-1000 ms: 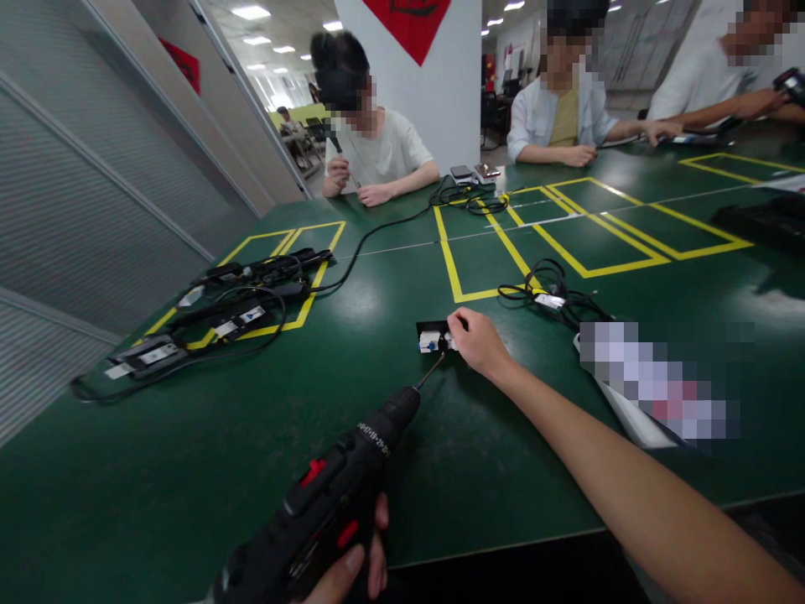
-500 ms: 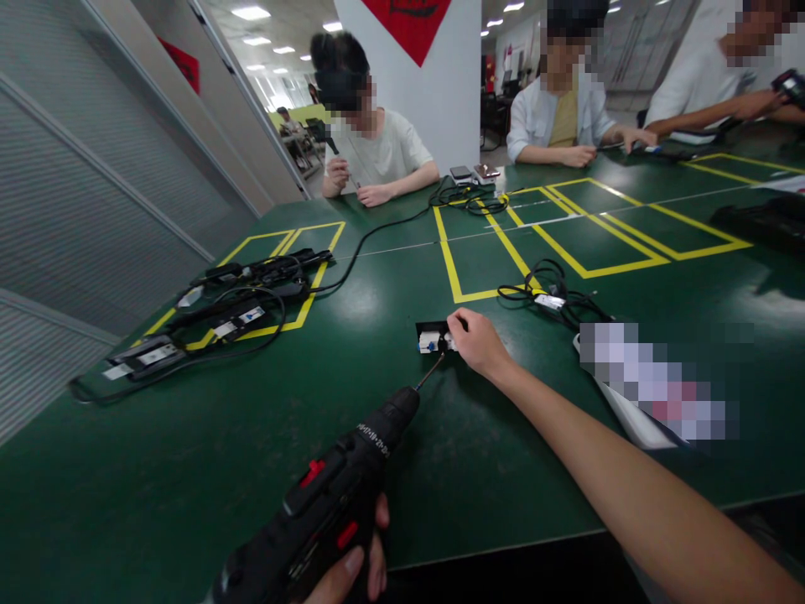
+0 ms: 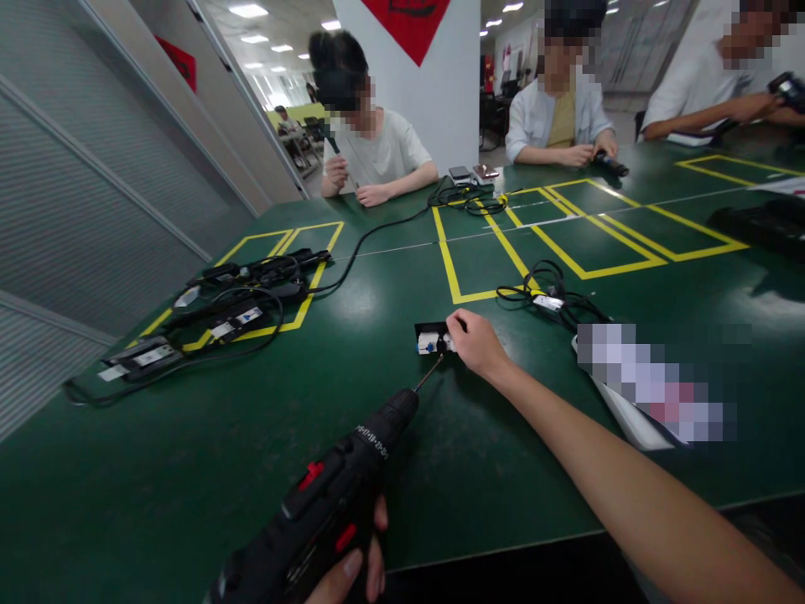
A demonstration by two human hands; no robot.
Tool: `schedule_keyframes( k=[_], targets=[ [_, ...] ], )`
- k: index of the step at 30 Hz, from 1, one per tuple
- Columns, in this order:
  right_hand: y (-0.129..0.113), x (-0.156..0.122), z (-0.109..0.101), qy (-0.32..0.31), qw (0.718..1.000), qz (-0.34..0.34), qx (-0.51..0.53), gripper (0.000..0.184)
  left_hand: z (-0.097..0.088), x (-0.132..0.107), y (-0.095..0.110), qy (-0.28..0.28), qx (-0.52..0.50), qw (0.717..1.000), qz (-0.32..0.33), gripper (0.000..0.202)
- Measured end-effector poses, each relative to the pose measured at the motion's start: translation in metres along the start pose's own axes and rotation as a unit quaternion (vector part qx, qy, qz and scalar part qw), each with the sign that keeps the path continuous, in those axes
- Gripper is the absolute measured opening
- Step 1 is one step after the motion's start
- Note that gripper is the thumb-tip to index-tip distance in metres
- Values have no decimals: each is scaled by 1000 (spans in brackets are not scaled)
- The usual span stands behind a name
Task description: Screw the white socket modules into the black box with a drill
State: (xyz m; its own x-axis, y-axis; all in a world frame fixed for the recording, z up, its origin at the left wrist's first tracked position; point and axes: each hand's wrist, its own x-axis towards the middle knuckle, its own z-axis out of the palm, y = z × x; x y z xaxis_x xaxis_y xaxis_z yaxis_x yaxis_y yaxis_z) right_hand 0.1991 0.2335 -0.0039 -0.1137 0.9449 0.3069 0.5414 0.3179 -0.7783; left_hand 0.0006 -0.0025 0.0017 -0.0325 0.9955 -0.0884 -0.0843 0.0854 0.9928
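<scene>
Bottom centre, my left hand (image 3: pixel 352 566) is closed round a black cordless drill (image 3: pixel 340 478) with red switches. Its long thin bit (image 3: pixel 429 372) points forward and right, the tip just in front of a small black case (image 3: pixel 431 328). White pieces and a blue part (image 3: pixel 430 346) show in this case, which lies on the green table. My right hand (image 3: pixel 478 340) reaches in from the right, fingers closed at the case's right end, covering that end. Whether the bit touches anything there, I cannot tell.
Black cables and devices (image 3: pixel 245 294) lie at the left by yellow tape. A coiled cable (image 3: pixel 550 294) and a white tablet-like object (image 3: pixel 620 411) lie right of my hand. Co-workers sit opposite, one (image 3: pixel 383 143) holding a dark tool.
My hands, the drill and the case hardly move. Across the table, the co-worker in the pale open shirt has drawn a hand inward and now holds a dark object with both hands.
</scene>
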Motion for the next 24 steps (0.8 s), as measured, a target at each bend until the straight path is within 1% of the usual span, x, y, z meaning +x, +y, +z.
schedule_keyframes(
  k=[6, 10, 14, 17, 19, 24],
  targets=[
    [1, 0, 1, 0, 1000, -7, -3, 26, 2, 0, -1, 16, -5, 1000, 7, 53],
    [0, 0, 0, -2, 1000, -6, -1, 26, 2, 0, -2, 4, 8, 1000, 8, 43],
    [0, 0, 0, -3, 1000, -4, -1, 26, -1, -1, -4, 3, 14, 1000, 10, 43],
    [0, 0, 0, -6, 1000, -3, -3, 26, -2, -2, -3, 4, 23, 1000, -4, 38],
    [1, 0, 1, -6, 1000, -2, -3, 26, -2, -3, -2, 9, 23, 1000, -9, 38],
    [0, 0, 1, -4, 1000, -4, -4, 26, -2, -1, -5, -4, 8, 1000, 9, 34]
  ],
)
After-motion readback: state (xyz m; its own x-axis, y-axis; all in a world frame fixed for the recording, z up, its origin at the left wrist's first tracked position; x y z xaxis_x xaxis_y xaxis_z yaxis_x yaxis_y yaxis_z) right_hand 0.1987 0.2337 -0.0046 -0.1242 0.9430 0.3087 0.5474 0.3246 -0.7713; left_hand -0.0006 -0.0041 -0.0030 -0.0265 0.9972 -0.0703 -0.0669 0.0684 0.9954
